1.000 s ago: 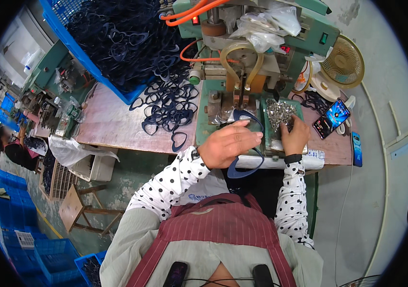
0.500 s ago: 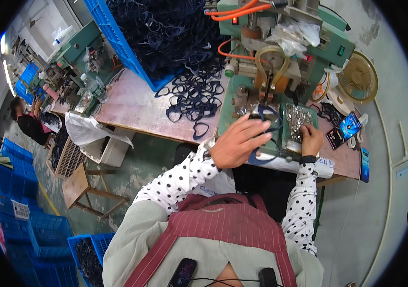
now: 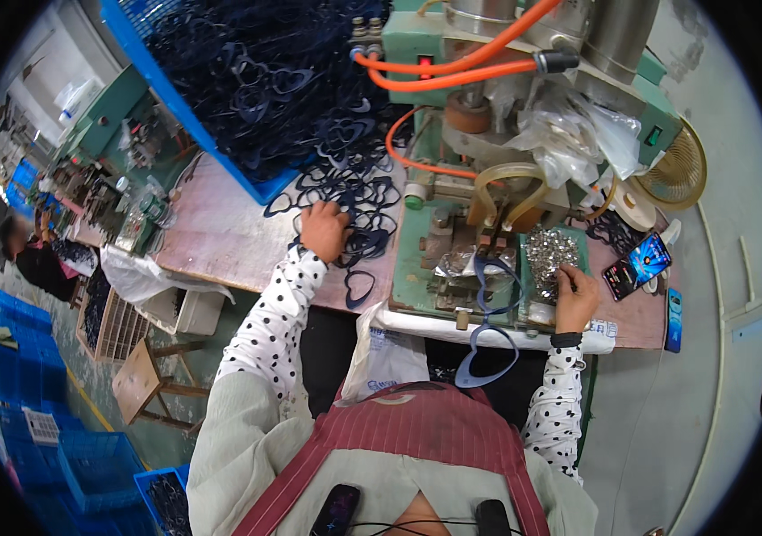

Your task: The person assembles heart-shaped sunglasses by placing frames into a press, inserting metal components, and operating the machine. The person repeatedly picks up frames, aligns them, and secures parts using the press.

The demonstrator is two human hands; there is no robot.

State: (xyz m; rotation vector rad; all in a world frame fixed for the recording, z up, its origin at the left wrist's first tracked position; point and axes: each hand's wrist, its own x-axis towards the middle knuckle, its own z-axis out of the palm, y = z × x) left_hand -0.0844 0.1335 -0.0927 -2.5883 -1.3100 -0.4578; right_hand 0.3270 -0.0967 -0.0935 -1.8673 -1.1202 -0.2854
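Observation:
My left hand lies on a loose pile of navy heart-shaped loops, its fingers curled down among them; what they grip is hidden. My right hand is at the edge of a green tray heaped with small shiny metal pieces. Its thumb and fingers are pinched together, and anything between them is too small to make out. Between my hands, a blue strip with heart-shaped loops hangs from the jaws of a green press machine over the table's front edge, touched by neither hand.
A blue crate full of navy loops stands behind my left hand. Orange hoses and plastic bags hang about the press. Phones and a fan are at the right. A wooden stool stands at left.
My left hand has moved left from beside the blue strip to the loop pile. The strip now hangs lower from the press. My right hand stays at the metal pieces. The view has shifted closer.

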